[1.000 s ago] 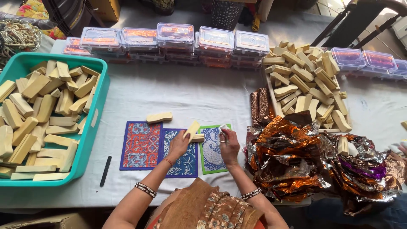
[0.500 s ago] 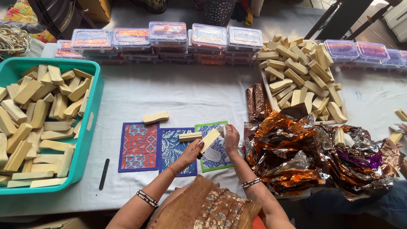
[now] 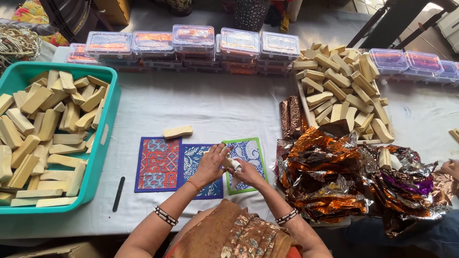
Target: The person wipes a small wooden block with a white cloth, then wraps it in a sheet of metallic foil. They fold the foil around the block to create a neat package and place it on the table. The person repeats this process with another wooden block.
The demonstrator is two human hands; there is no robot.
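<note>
One pale bar point(image 3: 230, 163) sits between our two hands over the middle of the table, above the patterned mats. Our left hand point(image 3: 212, 165) curls around its left end, fingers closed on it, while our right hand point(image 3: 247, 172) pinches the other end from the right; both hands are clamped on the same bar, and it is mostly hidden between them.

Beneath the hands lie three mats side by side: a red-and-blue mat point(image 3: 157, 164), a blue leaf-print mat point(image 3: 193, 165) and a green-edged mat point(image 3: 249, 154). Just above the red-and-blue one, a loose cream bar point(image 3: 177, 132) rests on the white tablecloth point(image 3: 215, 105).

To our left a teal tub point(image 3: 106, 129) is heaped with more cream bars, and a thin black stick point(image 3: 118, 193) lies on the cloth beside it. To our right, crumpled copper and purple foil point(image 3: 334, 177) spreads across the table, with a tray of stacked bars point(image 3: 342, 88) behind it. Clear lidded boxes point(image 3: 193, 40) line the far edge. At the far right edge of the view, another person's hand point(image 3: 450, 168) touches the foil.
</note>
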